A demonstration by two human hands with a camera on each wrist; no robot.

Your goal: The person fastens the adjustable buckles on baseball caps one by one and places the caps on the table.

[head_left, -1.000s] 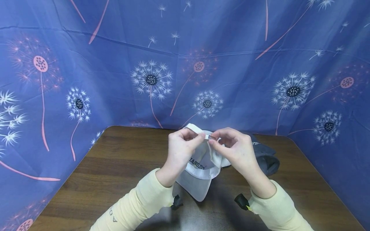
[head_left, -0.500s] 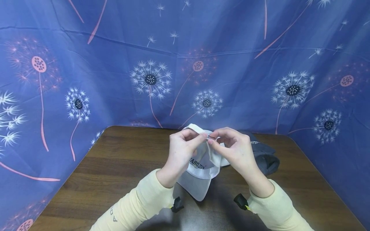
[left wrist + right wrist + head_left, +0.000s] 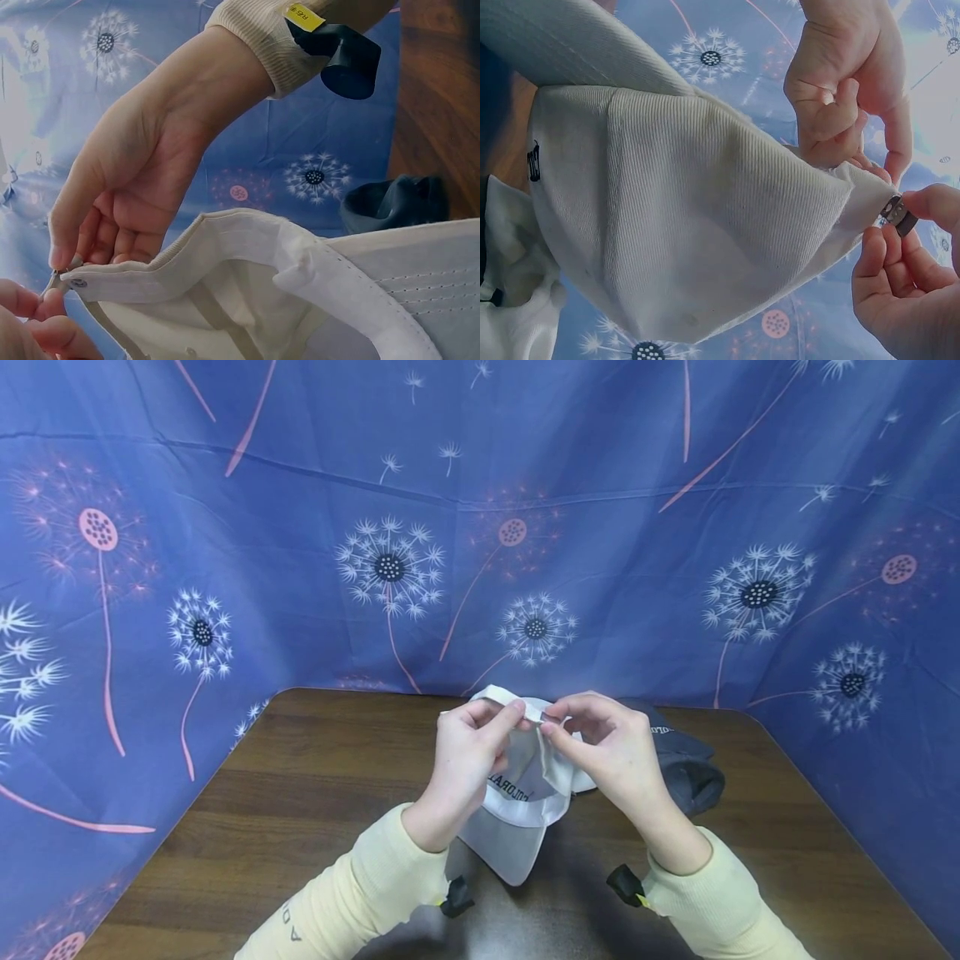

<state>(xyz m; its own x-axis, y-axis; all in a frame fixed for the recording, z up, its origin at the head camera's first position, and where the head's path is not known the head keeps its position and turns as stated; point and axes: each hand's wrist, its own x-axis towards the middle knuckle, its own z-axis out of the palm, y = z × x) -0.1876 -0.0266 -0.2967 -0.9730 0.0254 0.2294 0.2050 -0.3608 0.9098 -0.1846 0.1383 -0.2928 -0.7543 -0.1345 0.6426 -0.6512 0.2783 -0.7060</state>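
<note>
A white baseball cap (image 3: 517,827) hangs between my hands, its brim towards me and its inside showing dark lettering. My left hand (image 3: 465,768) pinches the cap's white back strap (image 3: 534,710) between thumb and fingers. Close beside it, my right hand (image 3: 611,739) pinches the metal buckle (image 3: 897,215) at the strap's end. In the right wrist view, the cap's ribbed outside (image 3: 697,217) fills the middle. The left wrist view shows the sweatband (image 3: 240,238) and the right thumb at the buckle, with the left fingertips (image 3: 60,335) just below.
A dark grey cap (image 3: 692,781) lies on the brown wooden table (image 3: 300,810), to the right behind my right hand. Another white cap (image 3: 521,277) shows at the lower left of the right wrist view. A blue dandelion-print cloth (image 3: 300,568) hangs behind the table.
The left fingertips have shifted slightly left along the strap, so more white strap shows between the hands. My right hand keeps its pinch at the buckle, nearly in place.
</note>
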